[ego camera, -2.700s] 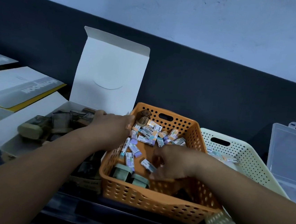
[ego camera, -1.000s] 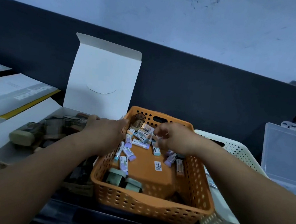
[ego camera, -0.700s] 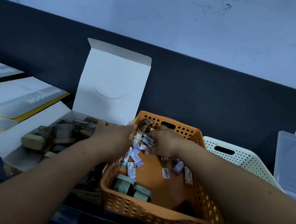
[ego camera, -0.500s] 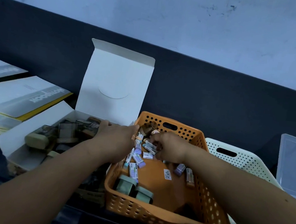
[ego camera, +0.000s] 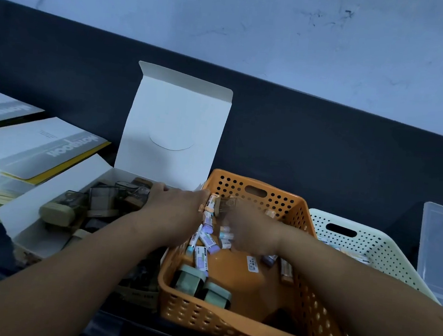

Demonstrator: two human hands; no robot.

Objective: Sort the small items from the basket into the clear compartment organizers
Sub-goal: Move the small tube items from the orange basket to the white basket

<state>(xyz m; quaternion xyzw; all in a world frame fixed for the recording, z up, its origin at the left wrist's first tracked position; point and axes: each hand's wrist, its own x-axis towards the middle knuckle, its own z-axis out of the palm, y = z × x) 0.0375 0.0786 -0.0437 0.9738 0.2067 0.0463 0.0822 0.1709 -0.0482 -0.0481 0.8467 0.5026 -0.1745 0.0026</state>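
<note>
An orange perforated basket (ego camera: 250,330) stands in front of me with several small wrapped erasers (ego camera: 209,241) scattered on its floor and two grey-green blocks (ego camera: 203,288) near its front. My left hand (ego camera: 175,212) rests over the basket's left rim, fingers bent down onto it. My right hand (ego camera: 249,233) is inside the basket over the erasers; it is blurred, fingers curled down among them, so its hold is unclear. A clear compartment organizer (ego camera: 442,251) stands at the far right edge.
A white cardboard box (ego camera: 175,125) with its lid raised holds dark boxy items (ego camera: 97,204) on the left. Notebooks (ego camera: 36,144) lie further left. A cream perforated basket (ego camera: 364,246) sits between the orange one and the organizer. A dark panel runs behind everything.
My right hand came from the basket's front right to its far left part and now moves among the erasers there. My left hand stayed on the left rim.
</note>
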